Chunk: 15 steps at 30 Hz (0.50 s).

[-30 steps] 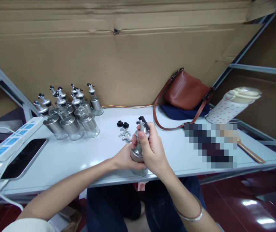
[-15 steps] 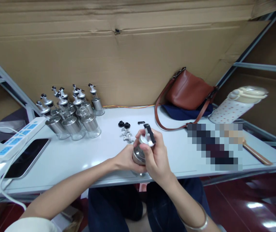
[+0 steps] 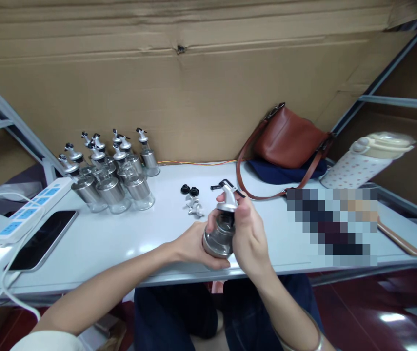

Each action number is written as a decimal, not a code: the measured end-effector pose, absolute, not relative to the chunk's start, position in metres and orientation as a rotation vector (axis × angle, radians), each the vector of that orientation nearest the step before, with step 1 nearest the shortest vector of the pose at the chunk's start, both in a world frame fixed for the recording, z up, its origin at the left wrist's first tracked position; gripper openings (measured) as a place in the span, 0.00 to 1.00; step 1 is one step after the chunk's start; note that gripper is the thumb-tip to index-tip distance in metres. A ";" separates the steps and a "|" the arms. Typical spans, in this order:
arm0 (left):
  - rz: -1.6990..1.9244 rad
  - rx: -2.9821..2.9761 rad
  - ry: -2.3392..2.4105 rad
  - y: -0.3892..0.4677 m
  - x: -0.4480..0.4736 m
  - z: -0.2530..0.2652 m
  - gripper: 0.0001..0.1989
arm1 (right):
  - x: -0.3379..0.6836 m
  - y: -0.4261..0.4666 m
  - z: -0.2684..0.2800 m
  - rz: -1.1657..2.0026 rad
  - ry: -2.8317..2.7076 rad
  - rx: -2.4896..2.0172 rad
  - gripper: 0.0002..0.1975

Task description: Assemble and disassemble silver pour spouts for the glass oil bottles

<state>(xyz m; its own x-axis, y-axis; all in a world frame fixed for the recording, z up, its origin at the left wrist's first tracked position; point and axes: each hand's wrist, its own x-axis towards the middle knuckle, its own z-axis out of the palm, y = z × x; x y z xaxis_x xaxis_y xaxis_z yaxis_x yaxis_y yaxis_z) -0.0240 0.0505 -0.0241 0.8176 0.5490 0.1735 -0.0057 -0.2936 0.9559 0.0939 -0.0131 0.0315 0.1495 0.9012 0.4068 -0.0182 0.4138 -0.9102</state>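
An oil bottle [image 3: 218,243] of clear glass with a steel sleeve is held up, slightly tilted, near the table's front edge. My left hand [image 3: 193,246] is closed around its body from the left. My right hand [image 3: 252,239] grips the silver pour spout [image 3: 227,201] at the neck; a black flip lever [image 3: 232,187] tops it. Some right fingers are hidden behind the spout. Just beyond the bottle lie two black stoppers [image 3: 194,191], silver cap pieces [image 3: 195,209] and a small black lever [image 3: 215,187].
Several steel-sleeved bottles with spouts [image 3: 112,190] stand at back left. A power strip [image 3: 29,209] and phone [image 3: 43,240] lie on the left. A brown handbag [image 3: 288,139] sits on a dark blue cloth item [image 3: 267,173]; a spotted tumbler [image 3: 364,163] stands at right.
The bottle has tipped so its spout and glass shoulder show more from the side. My right hand has turned and shifted to the spout's right side. My left hand still holds the body.
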 end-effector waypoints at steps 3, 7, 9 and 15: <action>0.504 1.824 0.410 0.051 -0.027 -0.019 0.21 | 0.098 -0.013 0.033 1.004 -1.122 -0.834 0.23; 0.409 1.836 0.471 0.046 -0.042 -0.004 0.25 | 0.110 -0.010 0.031 0.937 -1.134 -0.800 0.22; 0.395 1.858 0.581 0.040 -0.056 0.004 0.26 | 0.116 -0.005 0.029 0.900 -1.126 -0.836 0.21; 0.613 1.859 1.101 0.020 -0.110 0.009 0.26 | 0.126 0.004 0.021 0.923 -1.050 -0.964 0.18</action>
<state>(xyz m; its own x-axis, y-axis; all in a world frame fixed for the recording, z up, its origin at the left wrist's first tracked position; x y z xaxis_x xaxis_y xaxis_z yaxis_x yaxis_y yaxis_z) -0.1097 0.0197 0.0091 0.4885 0.8724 -0.0158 0.4463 -0.2343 0.8637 0.1258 0.0038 0.0215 0.2368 0.9346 0.2654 -0.1434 0.3037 -0.9419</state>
